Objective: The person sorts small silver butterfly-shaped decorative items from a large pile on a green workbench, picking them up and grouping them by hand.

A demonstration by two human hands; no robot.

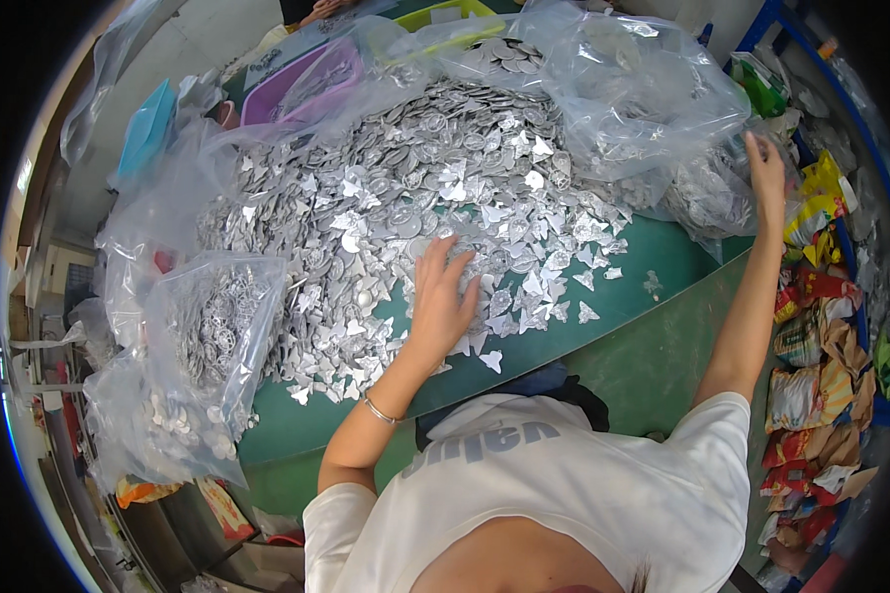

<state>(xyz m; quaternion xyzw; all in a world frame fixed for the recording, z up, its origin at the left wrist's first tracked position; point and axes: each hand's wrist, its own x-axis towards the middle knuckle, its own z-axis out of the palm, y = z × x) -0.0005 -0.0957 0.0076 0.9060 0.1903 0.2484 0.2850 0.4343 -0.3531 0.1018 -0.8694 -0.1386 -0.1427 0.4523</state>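
A wide heap of small flat silver metal pieces (465, 128), some round and some pointed in outline, covers much of the green table (524, 354). At the heap's near edge, my left hand (445, 296) rests with its fingers spread over the pieces and holds nothing that I can see. My right hand (767, 173) is stretched out to the far right, beside a clear plastic bag (707, 193) with more metal pieces in it. Its visible fingers are apart, and their tips are at the bag's edge; I cannot tell whether they touch it.
Another clear bag (218, 326) of metal pieces sits at the table's left. A purple bin (257, 104), a yellow-green bin (420, 18) and a blue tray (146, 128) are at the back. Colourful packets (796, 395) fill the right side beside a blue rack (865, 114).
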